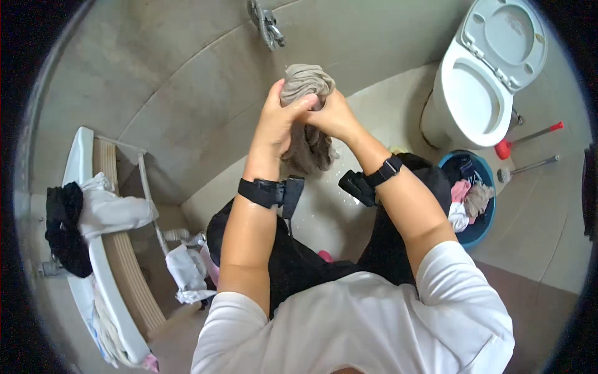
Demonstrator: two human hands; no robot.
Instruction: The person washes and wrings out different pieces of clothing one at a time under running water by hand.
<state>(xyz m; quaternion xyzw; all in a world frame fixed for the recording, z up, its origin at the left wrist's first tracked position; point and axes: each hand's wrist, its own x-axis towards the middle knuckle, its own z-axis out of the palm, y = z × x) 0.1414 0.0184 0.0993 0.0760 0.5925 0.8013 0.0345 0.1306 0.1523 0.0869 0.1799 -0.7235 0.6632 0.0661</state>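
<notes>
The left hand point(276, 121) and right hand point(335, 117) both grasp the beige cloth point(306, 78) above the floor point(387, 115), toward its far edge. Looking wet, it is probably soft, heavy, slippery; best gripped around the bunched top.

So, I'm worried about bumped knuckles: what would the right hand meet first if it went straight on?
The right hand would first press into the bunched cloth it grips; beyond that, probably the metal tap, though depth is unclear.
</notes>
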